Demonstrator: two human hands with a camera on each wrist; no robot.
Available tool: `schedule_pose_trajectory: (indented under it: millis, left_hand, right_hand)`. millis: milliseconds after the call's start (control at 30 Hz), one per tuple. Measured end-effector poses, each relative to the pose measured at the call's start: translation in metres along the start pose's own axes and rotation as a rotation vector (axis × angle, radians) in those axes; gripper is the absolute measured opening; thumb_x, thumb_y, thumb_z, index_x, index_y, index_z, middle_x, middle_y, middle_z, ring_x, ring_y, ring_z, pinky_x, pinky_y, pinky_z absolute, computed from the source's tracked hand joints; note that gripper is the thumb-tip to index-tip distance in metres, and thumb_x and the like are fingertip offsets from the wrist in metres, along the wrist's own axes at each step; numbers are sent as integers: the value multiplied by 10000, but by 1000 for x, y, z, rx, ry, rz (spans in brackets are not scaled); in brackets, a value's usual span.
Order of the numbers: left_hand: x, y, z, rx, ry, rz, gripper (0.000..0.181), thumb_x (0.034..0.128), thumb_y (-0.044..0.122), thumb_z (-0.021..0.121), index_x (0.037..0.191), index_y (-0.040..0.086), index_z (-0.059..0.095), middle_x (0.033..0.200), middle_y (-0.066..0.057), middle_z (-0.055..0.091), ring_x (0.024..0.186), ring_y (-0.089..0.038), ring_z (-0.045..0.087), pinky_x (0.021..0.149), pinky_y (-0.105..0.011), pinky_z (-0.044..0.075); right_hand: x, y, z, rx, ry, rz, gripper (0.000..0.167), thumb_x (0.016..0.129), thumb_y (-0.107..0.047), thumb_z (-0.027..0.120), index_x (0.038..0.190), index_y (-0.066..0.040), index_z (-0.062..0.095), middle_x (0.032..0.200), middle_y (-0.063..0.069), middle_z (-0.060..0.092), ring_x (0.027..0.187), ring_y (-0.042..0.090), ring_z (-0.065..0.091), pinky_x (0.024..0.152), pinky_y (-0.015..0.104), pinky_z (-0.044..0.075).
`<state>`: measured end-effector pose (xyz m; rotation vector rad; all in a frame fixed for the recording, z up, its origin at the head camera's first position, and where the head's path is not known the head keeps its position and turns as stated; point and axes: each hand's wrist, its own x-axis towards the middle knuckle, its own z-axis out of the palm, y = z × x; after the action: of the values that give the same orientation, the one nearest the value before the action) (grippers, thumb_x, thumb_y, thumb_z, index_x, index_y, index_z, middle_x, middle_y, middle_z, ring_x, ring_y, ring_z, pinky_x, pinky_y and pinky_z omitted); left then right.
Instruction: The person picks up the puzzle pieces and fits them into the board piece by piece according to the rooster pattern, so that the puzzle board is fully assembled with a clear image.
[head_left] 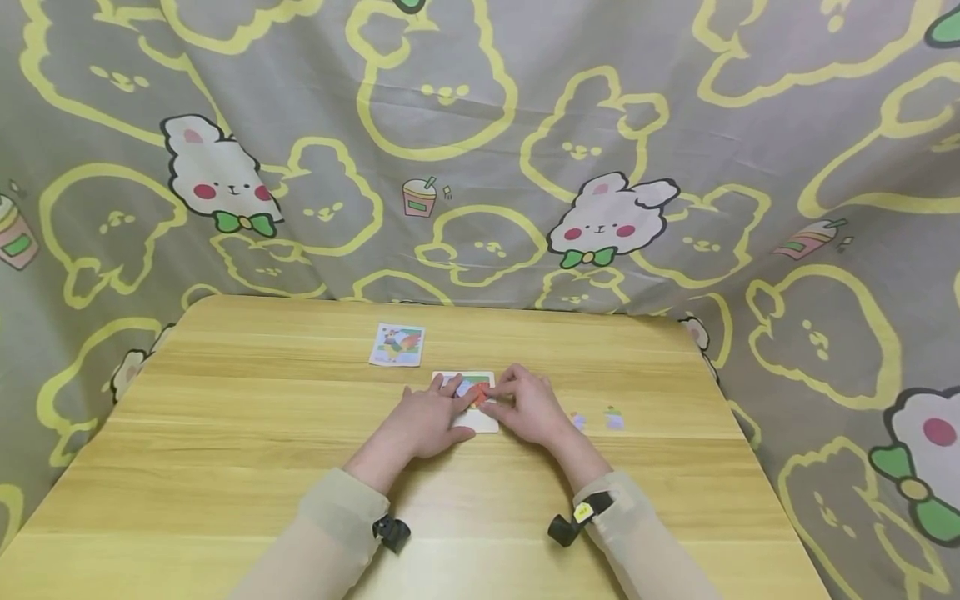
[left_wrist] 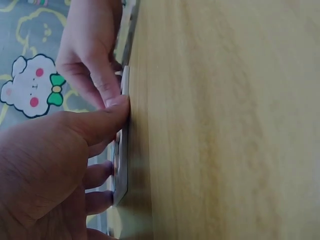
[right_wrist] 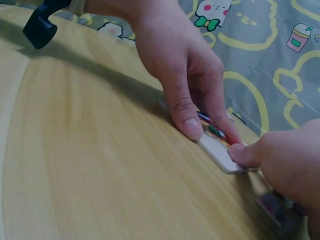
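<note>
A small white-framed puzzle board [head_left: 480,423] lies at the middle of the table, partly covered by both hands. The left hand [head_left: 427,421] rests over its left side with fingers spread, its thumb near the front edge. At the board's right side, the right hand [head_left: 534,410] pinches a red-orange piece [head_left: 478,395] between thumb and forefinger, against the picture; its exact fit is hidden. In the left wrist view the board [left_wrist: 121,170] shows edge-on beside the left hand [left_wrist: 50,160]. In the right wrist view, the right thumb touches the board [right_wrist: 217,152].
A square picture card [head_left: 397,345] with a colourful bird lies behind and left of the board. Two loose pieces lie right of the right hand: a small pale one [head_left: 577,421] and a green and lilac one [head_left: 614,418]. A patterned curtain [head_left: 480,183] hangs behind the table.
</note>
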<state>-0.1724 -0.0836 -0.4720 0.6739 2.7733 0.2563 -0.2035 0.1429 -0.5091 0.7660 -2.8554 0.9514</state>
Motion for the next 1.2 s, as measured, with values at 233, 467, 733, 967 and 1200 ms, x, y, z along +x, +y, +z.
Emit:
schedule_pose_trajectory:
  millis: [233,467,733,967,1200]
  left_hand:
    - [-4,3,0,-10,14,8,715,1031,574,613,1648,272,412,1713,-113,294,1535,-453,294,1069,-801,337]
    - [-7,0,2,4,19,-2,717,1032,578,608,1651,278,405,1712,-112,298,1531,-454,303,1069,-795,344]
    - [-8,-4,4,27,37,33,718,1035,572,609,1652,265,408,1700,-92,333,1526,-417,339,1075,-771,364]
    - [-15,-16,0,11,64,63,699,1039,546,621,1634,221,450,1706,-81,325,1548,-375,317,1111,-749,340]
    - [-28,-38,3,-32,94,65,673,1049,529,615,1615,193,477,1708,-75,318,1548,-380,311,1150,-739,283]
  right_hand:
    - [-1,-5,0,56,7,70,278,909,-344,866,1092,-135,849,995,-67,589,868,124,570,876,476,372]
    - [-1,-8,3,67,8,73,274,909,-342,868,1098,-145,845,1004,-71,583,885,124,571,872,460,355]
    - [-1,-6,6,69,21,73,271,901,-331,875,1079,-129,851,992,-63,583,874,127,573,876,477,366]
    - [-2,-4,5,95,28,119,274,907,-335,867,1094,-136,850,1031,-49,584,901,159,567,918,493,354]
    - [0,-3,5,88,25,130,275,896,-337,878,1094,-148,851,1038,-59,591,901,143,567,925,489,351]
